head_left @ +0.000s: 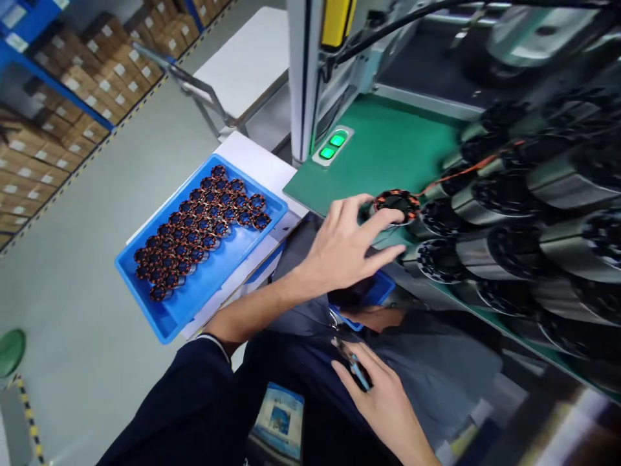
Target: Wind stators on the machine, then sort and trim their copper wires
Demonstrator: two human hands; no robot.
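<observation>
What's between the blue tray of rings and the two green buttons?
In the head view, only bare white tabletop lies between the blue tray and the green buttons.

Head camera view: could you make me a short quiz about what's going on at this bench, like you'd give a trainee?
1. True or false: the left hand has its fingers on a round copper-wound stator ring at the edge of the green machine bed.
2. What does the right hand hold?
A. a small blue-handled cutting tool
B. a cardboard box
C. a green button
3. Fill in: the finished copper-wound rings lie in rows in a shallow ____ plastic tray.

Key: 1 true; 2 A; 3 blue.
</observation>
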